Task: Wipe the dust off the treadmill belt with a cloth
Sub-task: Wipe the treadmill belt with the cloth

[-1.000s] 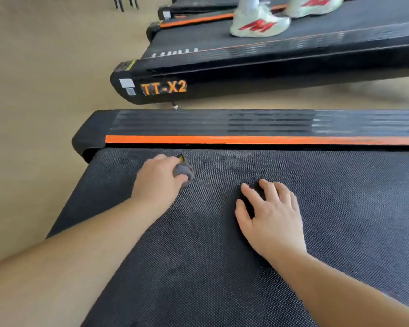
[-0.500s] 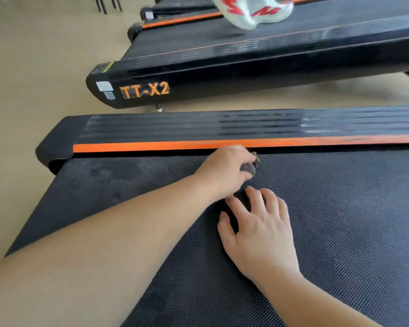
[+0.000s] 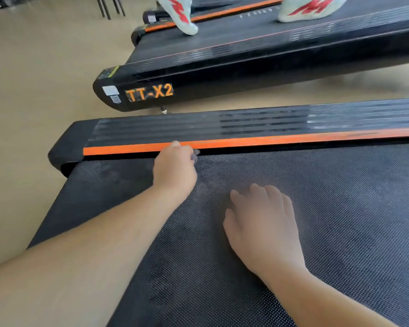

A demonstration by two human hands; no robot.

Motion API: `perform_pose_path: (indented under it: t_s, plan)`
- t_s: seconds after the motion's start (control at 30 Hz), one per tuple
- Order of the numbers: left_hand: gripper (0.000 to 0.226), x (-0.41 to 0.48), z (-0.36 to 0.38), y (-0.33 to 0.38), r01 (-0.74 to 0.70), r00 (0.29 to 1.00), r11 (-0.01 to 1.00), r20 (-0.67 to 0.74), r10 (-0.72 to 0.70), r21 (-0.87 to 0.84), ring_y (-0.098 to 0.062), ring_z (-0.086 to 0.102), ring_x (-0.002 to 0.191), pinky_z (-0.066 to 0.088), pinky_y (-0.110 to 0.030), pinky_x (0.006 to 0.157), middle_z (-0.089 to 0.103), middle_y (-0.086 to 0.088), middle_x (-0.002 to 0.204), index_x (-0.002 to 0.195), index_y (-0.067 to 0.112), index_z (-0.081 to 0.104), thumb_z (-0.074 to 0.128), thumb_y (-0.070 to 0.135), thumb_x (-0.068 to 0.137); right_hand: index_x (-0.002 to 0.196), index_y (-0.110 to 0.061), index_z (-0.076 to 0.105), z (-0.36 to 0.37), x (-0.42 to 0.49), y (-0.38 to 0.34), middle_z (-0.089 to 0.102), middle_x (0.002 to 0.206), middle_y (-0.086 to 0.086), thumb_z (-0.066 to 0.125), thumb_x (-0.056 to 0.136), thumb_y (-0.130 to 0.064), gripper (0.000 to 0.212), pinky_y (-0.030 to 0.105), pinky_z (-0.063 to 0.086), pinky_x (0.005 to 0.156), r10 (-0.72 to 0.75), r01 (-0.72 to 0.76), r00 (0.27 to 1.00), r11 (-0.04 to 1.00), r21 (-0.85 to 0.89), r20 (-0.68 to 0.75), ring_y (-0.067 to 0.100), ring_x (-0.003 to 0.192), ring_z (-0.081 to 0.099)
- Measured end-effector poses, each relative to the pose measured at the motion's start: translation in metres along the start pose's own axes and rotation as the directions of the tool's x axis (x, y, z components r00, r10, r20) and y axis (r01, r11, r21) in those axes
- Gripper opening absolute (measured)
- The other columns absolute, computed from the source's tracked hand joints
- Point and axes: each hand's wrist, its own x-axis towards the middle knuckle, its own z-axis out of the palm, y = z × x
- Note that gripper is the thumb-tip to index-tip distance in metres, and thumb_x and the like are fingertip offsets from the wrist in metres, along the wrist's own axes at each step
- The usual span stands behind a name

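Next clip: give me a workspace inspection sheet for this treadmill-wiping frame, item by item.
Surface: black textured treadmill belt, with faint dull patches near its left end.
Job's things: grey cloth, mostly hidden in the hand, at the belt's far edge by the orange strip.
Clutter: nothing seen.
Grippers: left hand grips the cloth; right hand lies flat on the belt, fingers straight.
Cables: nothing seen.
Surroundings: tan floor; neighbouring treadmill marked TT-X2, with someone's white-and-red shoes on it.

head view | worn high | faces forward-down | close over treadmill belt (image 3: 316, 208)
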Motion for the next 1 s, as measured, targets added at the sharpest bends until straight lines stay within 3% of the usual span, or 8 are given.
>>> perform_pose_path:
  t_s: [0.2, 0.3, 0.47, 0.6, 0.7, 0.8, 0.9, 1.0]
  plan:
    - [0.015, 0.011, 0.036, 0.097, -0.221, 0.944, 0.939, 0.186, 0.274, -0.262, -0.026, 0.058, 0.090, 0.049, -0.040, 0.074, 0.058, 0.001, 0.090, 0.085, 0.021, 0.073, 0.060, 0.013, 0.086, 0.119, -0.026, 0.067, -0.002, 0.001, 0.001, 0.060, 0.130, 0.008, 0.049, 0.096, -0.051, 0.038, 0.055, 0.037, 0.108, -0.003, 0.003, 1.000, 1.000, 0.004, 0.008, 0.041, 0.127, 0.047]
    - [0.016, 0.018, 0.024, 0.061, -0.370, 0.895, 0.920, 0.218, 0.390, -0.130, -0.027, 0.054, 0.087, 0.050, -0.044, 0.069, 0.051, 0.000, 0.089, 0.080, 0.024, 0.069, 0.059, 0.016, 0.089, 0.128, -0.028, 0.068, -0.001, 0.001, 0.001, 0.062, 0.133, 0.010, 0.048, 0.096, -0.051, 0.045, 0.056, 0.036, 0.110, 0.007, -0.007, 1.000, 1.000, 0.017, -0.003, 0.042, 0.128, 0.047]
    - [0.018, 0.013, -0.007, -0.029, -0.270, 0.955, 0.959, 0.155, 0.255, 0.088, -0.026, 0.052, 0.084, 0.045, -0.038, 0.063, 0.047, 0.001, 0.086, 0.083, 0.023, 0.068, 0.059, 0.009, 0.090, 0.133, -0.030, 0.067, -0.002, 0.000, 0.000, 0.061, 0.137, 0.010, 0.046, 0.096, -0.054, 0.048, 0.055, 0.034, 0.114, 0.009, -0.009, 1.000, 1.000, -0.001, 0.012, 0.040, 0.131, 0.046]
    - [0.023, 0.013, 0.000, 0.006, -0.016, 0.999, 1.000, 0.028, 0.016, 0.023, -0.024, 0.056, 0.079, 0.047, -0.033, 0.065, 0.058, 0.000, 0.086, 0.074, 0.019, 0.071, 0.055, 0.010, 0.087, 0.132, -0.028, 0.067, 0.000, 0.001, 0.000, 0.061, 0.134, 0.011, 0.047, 0.096, -0.052, 0.048, 0.055, 0.035, 0.112, 0.008, -0.008, 1.000, 1.000, 0.001, -0.002, 0.041, 0.129, 0.047]
    - [0.014, 0.014, 0.011, 0.039, -0.059, 0.994, 0.987, 0.082, 0.072, -0.151, -0.021, 0.062, 0.088, 0.046, -0.029, 0.073, 0.068, 0.002, 0.090, 0.083, 0.019, 0.074, 0.061, 0.016, 0.086, 0.131, -0.028, 0.068, 0.000, 0.001, 0.001, 0.061, 0.133, 0.010, 0.047, 0.096, -0.052, 0.047, 0.055, 0.036, 0.110, 0.005, -0.005, 1.000, 1.000, -0.002, -0.013, 0.041, 0.128, 0.048]
    - [0.014, 0.001, 0.020, 0.064, -0.230, 0.934, 0.930, 0.205, 0.294, -0.287, -0.026, 0.059, 0.089, 0.051, -0.038, 0.076, 0.064, 0.000, 0.089, 0.079, 0.019, 0.074, 0.063, 0.011, 0.084, 0.130, -0.027, 0.068, -0.001, 0.002, 0.001, 0.061, 0.130, 0.009, 0.045, 0.097, -0.052, 0.047, 0.053, 0.036, 0.109, 0.000, 0.000, 1.000, 1.000, -0.015, -0.002, 0.039, 0.127, 0.047]
    - [0.013, 0.005, 0.012, 0.035, -0.319, 0.913, 0.941, 0.233, 0.336, -0.110, -0.028, 0.054, 0.087, 0.047, -0.040, 0.067, 0.049, 0.001, 0.089, 0.080, 0.023, 0.068, 0.061, 0.014, 0.088, 0.131, -0.028, 0.067, -0.001, 0.000, 0.001, 0.060, 0.131, 0.008, 0.045, 0.097, -0.053, 0.047, 0.053, 0.036, 0.110, -0.003, 0.003, 1.000, 1.000, -0.005, -0.011, 0.038, 0.128, 0.046]
    - [0.013, 0.011, -0.014, -0.035, -0.255, 0.953, 0.959, 0.204, 0.226, 0.128, -0.026, 0.050, 0.088, 0.046, -0.042, 0.065, 0.043, 0.001, 0.089, 0.085, 0.019, 0.067, 0.060, 0.010, 0.091, 0.133, -0.030, 0.066, -0.002, 0.001, 0.001, 0.060, 0.134, 0.008, 0.046, 0.097, -0.053, 0.048, 0.054, 0.035, 0.112, 0.003, -0.003, 1.000, 1.000, -0.005, 0.001, 0.038, 0.130, 0.045]
